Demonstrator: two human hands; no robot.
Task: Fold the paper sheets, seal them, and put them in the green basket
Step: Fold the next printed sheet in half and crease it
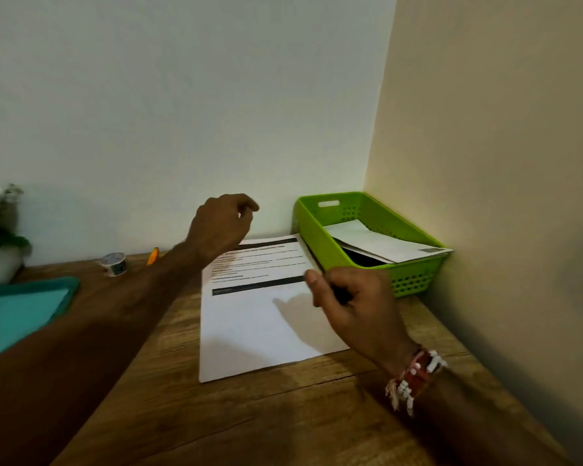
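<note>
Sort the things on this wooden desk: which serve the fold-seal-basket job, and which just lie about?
Job: flat printed paper sheet; green plastic basket holding folded white paper; small tape roll.

Lying about: teal tray; yellow-orange pen-like item; potted plant.

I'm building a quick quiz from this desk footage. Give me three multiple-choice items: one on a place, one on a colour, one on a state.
1. Where is the tape roll?
A. in the basket
B. on the table by the back wall
C. on the sheet

2. What colour is the tray at the left?
A. teal
B. red
C. black

3. How is the printed sheet?
A. crumpled
B. folded in the basket
C. flat, unfolded

B: it stands left of the sheet.
A: teal rim.
C: it lies flat beside the green basket.
</note>
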